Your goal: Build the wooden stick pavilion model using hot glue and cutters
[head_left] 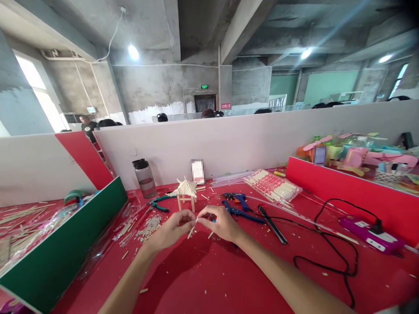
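My left hand [175, 227] and my right hand [220, 221] meet near the middle of the red table [183, 279]. Both have their fingertips pinched on a small wooden stick piece [192, 230], which slants down between them. Another short stick [211, 234] shows beneath my right hand; whether it is joined to the held piece I cannot tell. Just behind my hands stands a small pavilion model [185, 189] of wooden sticks, with a pointed roof on thin legs.
Green-handled pliers [160, 205] and a bottle [144, 179] stand left of the model. Blue cutters [244, 213], a glue gun [240, 200], a black-edged tool [273, 224], bundled sticks [271, 185] and a purple power strip [371, 234] with looping cable lie right.
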`<act>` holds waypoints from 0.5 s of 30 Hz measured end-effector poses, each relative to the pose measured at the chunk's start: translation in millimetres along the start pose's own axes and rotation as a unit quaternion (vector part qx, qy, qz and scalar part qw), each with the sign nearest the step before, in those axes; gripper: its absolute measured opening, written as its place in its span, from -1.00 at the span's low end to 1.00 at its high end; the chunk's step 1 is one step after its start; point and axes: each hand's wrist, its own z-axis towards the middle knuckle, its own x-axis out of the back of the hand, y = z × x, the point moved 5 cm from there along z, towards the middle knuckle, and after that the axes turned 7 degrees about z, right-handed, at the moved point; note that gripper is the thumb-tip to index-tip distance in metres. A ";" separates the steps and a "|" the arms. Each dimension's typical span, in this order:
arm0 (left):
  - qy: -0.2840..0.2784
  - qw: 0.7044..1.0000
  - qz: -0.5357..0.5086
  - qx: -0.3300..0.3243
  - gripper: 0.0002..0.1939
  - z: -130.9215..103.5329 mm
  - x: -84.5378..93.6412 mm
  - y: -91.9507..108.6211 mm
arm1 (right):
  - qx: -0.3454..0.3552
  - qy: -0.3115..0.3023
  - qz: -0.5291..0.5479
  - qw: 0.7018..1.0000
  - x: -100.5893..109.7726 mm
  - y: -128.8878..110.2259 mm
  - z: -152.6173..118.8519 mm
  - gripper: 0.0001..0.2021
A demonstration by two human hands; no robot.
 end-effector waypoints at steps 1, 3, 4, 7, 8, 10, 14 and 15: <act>0.007 1.000 -0.010 -0.001 -0.70 0.9 -0.5 0.2 | 0.000 0.008 -0.005 1.000 1.2 -0.8 0.2 -0.90; 0.020 1.000 -0.022 -0.001 -0.69 2.6 -1.4 -0.2 | -0.004 0.019 -0.011 1.000 2.6 -1.8 0.5 -0.88; 0.026 0.999 -0.027 -0.001 -0.68 3.3 -1.7 -0.5 | -0.008 0.023 -0.012 1.000 2.9 -1.9 0.5 -0.88; 0.043 0.998 -0.045 0.001 -0.69 4.6 -2.6 -1.2 | -0.013 0.036 -0.003 0.999 3.0 -0.8 0.4 -0.88; 0.051 0.997 -0.051 0.002 -0.69 4.8 -2.7 -1.3 | -0.015 0.041 0.003 0.999 2.9 0.1 0.4 -0.88; 0.063 0.996 -0.057 0.005 -0.68 4.9 -3.0 -1.1 | -0.021 0.050 0.019 0.998 2.7 2.0 0.6 -0.88; 0.070 0.996 -0.061 0.017 -0.63 4.5 -3.3 0.1 | -0.030 0.066 0.023 0.997 3.1 4.3 0.8 -0.85; 0.071 0.995 -0.063 0.019 -0.62 4.3 -3.0 0.2 | -0.030 0.071 0.016 0.997 3.5 4.4 0.8 -0.84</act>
